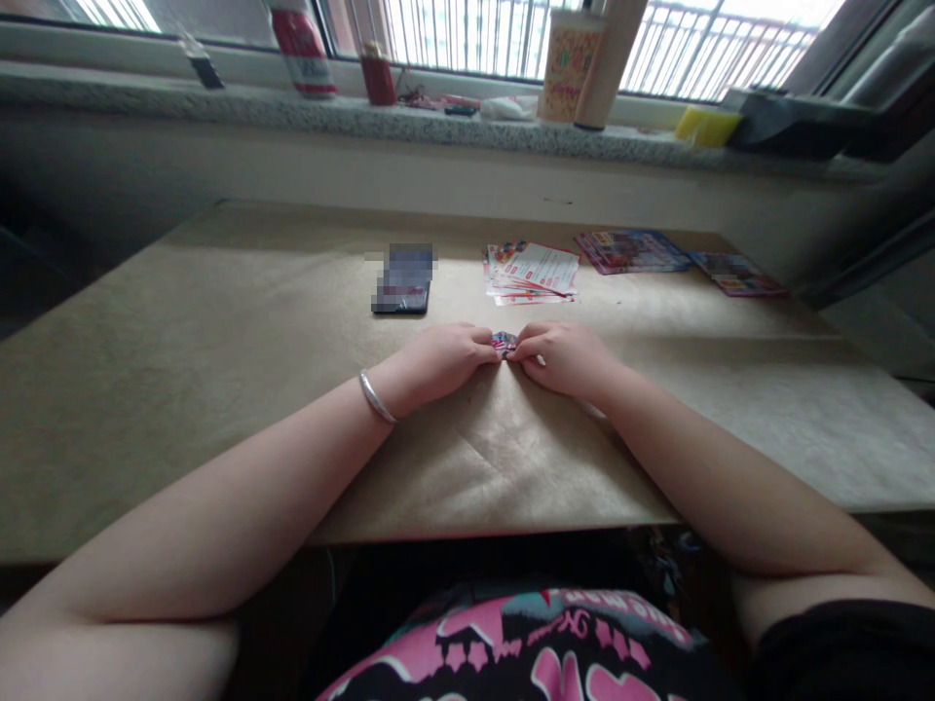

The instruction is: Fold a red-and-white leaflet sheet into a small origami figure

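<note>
Between my two hands is a small, colourful printed packet (504, 342), mostly covered by fingers, so its exact kind is hard to make out. My left hand (453, 355), with a silver bangle at the wrist, pinches its left end. The right end is pinched by the thumb and fingers of my right hand (562, 353). Both hands are low over the table's middle. Beyond them lies a fanned stack of white and red printed cards (532, 271). A dark, flat, partly blurred object (405, 282) lies to the left of that stack.
Colourful printed packs (635, 251) lie at the table's back right, with another pile (737, 274) beside them. The beige table (182, 389) ends close to my body. Along the windowsill stand a red can (303, 54), a paper cup (568, 68) and a yellow item (705, 126).
</note>
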A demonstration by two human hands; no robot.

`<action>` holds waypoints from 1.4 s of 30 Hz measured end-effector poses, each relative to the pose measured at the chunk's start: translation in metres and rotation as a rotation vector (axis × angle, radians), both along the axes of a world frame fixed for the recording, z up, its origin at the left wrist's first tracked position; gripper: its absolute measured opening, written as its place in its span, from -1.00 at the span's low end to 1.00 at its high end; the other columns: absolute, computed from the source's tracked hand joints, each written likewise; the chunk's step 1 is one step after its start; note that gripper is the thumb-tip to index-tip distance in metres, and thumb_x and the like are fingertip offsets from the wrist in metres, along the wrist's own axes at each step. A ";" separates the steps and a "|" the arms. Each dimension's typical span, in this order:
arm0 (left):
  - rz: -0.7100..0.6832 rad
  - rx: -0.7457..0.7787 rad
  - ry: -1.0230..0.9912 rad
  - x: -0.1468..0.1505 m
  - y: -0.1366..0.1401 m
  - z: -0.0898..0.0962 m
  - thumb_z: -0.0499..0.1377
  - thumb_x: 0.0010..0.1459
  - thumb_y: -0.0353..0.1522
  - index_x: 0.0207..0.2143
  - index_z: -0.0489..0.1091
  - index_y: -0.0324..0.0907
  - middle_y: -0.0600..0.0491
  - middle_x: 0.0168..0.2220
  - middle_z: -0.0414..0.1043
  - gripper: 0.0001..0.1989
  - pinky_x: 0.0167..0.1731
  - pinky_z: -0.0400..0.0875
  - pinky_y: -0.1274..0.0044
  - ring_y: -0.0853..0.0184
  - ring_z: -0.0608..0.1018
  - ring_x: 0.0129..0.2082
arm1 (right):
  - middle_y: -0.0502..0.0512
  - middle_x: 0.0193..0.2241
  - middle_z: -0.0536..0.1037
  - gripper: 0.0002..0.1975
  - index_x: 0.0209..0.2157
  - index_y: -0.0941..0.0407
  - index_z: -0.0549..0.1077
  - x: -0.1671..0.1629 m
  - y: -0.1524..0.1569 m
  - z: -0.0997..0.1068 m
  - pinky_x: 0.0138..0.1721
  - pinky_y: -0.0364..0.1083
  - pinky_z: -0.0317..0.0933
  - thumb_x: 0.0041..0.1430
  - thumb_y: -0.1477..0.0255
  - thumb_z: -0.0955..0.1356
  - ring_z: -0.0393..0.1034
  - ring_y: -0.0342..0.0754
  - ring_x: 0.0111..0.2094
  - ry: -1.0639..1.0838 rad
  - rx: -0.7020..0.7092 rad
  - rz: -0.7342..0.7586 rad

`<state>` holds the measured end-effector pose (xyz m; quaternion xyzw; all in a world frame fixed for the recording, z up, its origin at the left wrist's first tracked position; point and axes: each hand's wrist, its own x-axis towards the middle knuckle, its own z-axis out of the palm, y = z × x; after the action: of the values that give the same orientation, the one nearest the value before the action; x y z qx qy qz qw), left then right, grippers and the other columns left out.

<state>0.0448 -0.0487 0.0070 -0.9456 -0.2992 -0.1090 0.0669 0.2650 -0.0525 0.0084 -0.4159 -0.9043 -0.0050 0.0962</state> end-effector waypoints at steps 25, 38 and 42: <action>0.091 0.023 0.086 -0.004 -0.008 0.006 0.05 0.30 -0.38 -0.17 0.60 -0.08 -0.01 -0.23 0.55 -0.70 -0.27 0.41 0.49 0.30 0.53 -0.26 | -0.01 -0.18 0.65 -0.73 -0.25 -0.05 0.66 0.006 0.003 0.009 -0.22 -0.07 0.25 0.17 0.44 0.31 0.51 -0.03 -0.23 -0.045 -0.016 -0.029; 0.124 -0.027 0.118 -0.013 -0.009 0.015 0.09 0.23 -0.38 -0.21 0.61 -0.01 0.11 -0.18 0.58 -0.72 -0.29 0.39 0.53 0.33 0.56 -0.24 | -0.02 -0.18 0.65 -0.73 -0.24 -0.03 0.66 0.012 0.004 0.011 -0.23 -0.07 0.24 0.15 0.45 0.32 0.50 -0.03 -0.23 -0.043 -0.041 -0.006; 0.130 -0.018 0.141 -0.012 -0.011 0.017 0.07 0.24 -0.39 -0.22 0.59 -0.05 0.08 -0.21 0.57 -0.73 -0.31 0.38 0.52 0.32 0.55 -0.26 | -0.02 -0.18 0.65 -0.74 -0.24 -0.03 0.66 0.013 0.004 0.011 -0.22 -0.08 0.25 0.15 0.46 0.32 0.50 -0.03 -0.22 -0.031 -0.049 -0.003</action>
<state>0.0332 -0.0598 0.0240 -0.9301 -0.3554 -0.0347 0.0860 0.2777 -0.0481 0.0195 -0.4193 -0.9050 0.0104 0.0718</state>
